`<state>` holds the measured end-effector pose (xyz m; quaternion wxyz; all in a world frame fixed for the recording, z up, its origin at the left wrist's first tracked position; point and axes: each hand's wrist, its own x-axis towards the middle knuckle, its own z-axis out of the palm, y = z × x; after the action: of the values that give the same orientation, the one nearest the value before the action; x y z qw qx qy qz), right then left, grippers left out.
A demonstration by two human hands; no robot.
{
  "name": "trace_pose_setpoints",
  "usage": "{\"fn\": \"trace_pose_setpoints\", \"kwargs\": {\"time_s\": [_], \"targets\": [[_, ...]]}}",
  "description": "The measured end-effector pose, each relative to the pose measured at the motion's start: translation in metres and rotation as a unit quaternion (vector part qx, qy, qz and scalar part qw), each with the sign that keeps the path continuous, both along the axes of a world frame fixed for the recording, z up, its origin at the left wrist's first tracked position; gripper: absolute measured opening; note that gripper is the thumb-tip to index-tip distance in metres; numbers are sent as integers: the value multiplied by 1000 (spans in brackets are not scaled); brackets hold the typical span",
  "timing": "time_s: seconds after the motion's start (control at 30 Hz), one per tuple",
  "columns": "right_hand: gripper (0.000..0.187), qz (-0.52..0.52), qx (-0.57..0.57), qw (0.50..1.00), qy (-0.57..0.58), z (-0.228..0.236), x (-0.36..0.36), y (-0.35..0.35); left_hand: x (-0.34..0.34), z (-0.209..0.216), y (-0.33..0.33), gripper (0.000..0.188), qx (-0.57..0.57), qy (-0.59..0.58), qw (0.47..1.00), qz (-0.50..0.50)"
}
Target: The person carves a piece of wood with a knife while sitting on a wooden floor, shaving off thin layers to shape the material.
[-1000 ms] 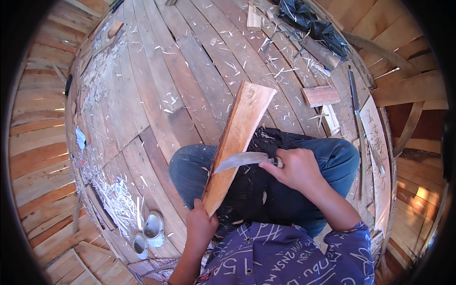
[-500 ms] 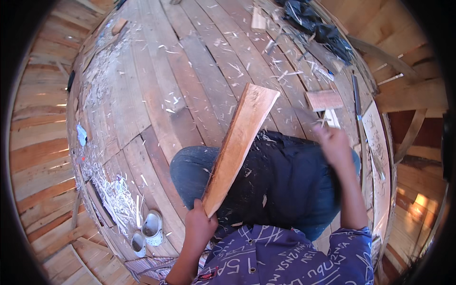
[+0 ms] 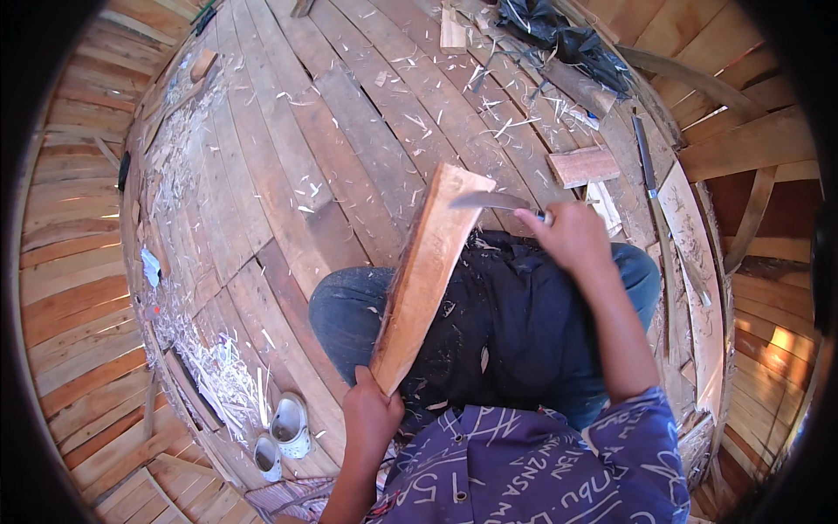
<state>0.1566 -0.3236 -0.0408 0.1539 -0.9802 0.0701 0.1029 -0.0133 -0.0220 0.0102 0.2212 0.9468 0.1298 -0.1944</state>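
A long piece of wood (image 3: 423, 271) with bark along its left edge slants up and away across my lap. My left hand (image 3: 370, 414) is closed round its lower, near end. In my right hand (image 3: 572, 236) is a knife (image 3: 491, 200) with a curved blade, the fist wrapped round its handle. The blade points left and lies over the far end of the wood; whether its edge bites into the wood I cannot tell. My crossed legs in blue trousers are beneath, with a dark cloth (image 3: 502, 314) over the lap.
Shavings (image 3: 223, 375) heap on the plank floor at the left, by a pair of white clogs (image 3: 290, 425). A short board (image 3: 583, 166) lies to the right, near a long dark tool (image 3: 644, 153). Black plastic (image 3: 567, 44) is crumpled at the far right.
My right hand with the knife has swung left and slightly up, bringing the blade from beside the wood to over its far end. My left hand keeps its hold.
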Motion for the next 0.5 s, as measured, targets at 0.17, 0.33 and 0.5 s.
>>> {"fn": "trace_pose_setpoints", "kwargs": {"time_s": [0.17,0.33,0.5], "targets": [[68,0,38,997,-74,14,-7,1,5,-2,1,19,-6,-8,1000,-8],[64,84,155,984,-13,39,-60,40,3,-5,5,19,-21,-6,1000,-7],[63,174,153,972,45,26,-93,58,-1,-12,9,28,-7,-11,999,-33]]}}
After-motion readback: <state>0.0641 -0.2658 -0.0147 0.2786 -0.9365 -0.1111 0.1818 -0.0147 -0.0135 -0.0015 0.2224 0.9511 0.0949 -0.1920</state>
